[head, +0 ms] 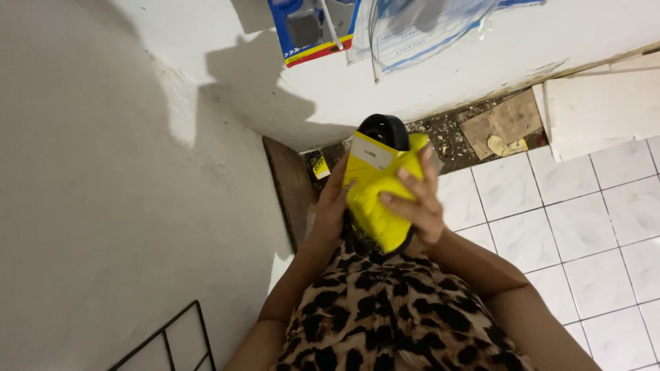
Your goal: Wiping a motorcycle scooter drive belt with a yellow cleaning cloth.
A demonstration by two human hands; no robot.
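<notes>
Hands on a yellow tool, close to the chest.

Wire rack (172, 340) lies at the lower left by the white wall (89, 172). Left hand (332, 206) grips the side of the yellow tool (378, 185) with its black round end; right hand (419, 203) wraps its fingers (405, 180) over it. Beyond lie rubble (447, 134) and white floor tiles (584, 227).

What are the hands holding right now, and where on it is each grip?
Both hold a yellow pack with a black round part at its top. The left hand grips its left edge; the right hand wraps its right side.
</notes>
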